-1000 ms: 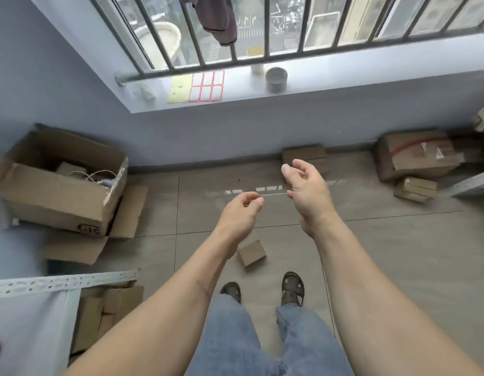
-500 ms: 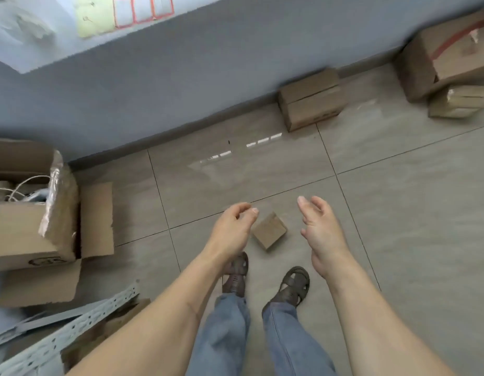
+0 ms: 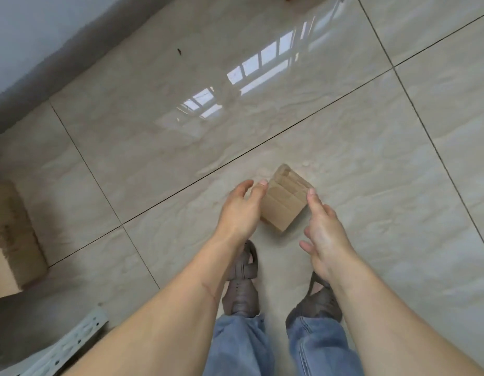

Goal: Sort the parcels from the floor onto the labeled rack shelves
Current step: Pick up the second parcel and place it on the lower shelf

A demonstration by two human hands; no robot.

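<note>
step: pickup of one small cardboard parcel [image 3: 285, 202] from the tiled floor [image 3: 344, 147]; no lift yet, parcel looks to rest on the tile
parcel spot: just ahead of the person's sandals [image 3: 242, 283], between both hands, turned corner-on to the tile lines
left hand [image 3: 239, 210]: fingers spread and curved, fingertip at the parcel's left top edge, touching or nearly so; no closed grip
right hand [image 3: 323, 234]: fingers apart, index tip at the parcel's right edge; contact can't be confirmed; palm off the box
next move (judged): close both hands on opposite sides, squeeze lightly, lift straight up, then turn toward the rack; label side not readable from here, so the shelf choice needs a look at it
edges: grout line runs just beyond the parcel; wall base [image 3: 45, 77] far left; open cardboard box [image 3: 10, 240] at left edge, well apart; perforated metal rack strut [image 3: 72, 346] lower left, near the left leg
open room: floor ahead and to the right is bare, plenty of space to lift and swing; tighter on the left by strut and box
risk (judged): glossy tile, so the parcel may slide if pushed from one side only
</note>
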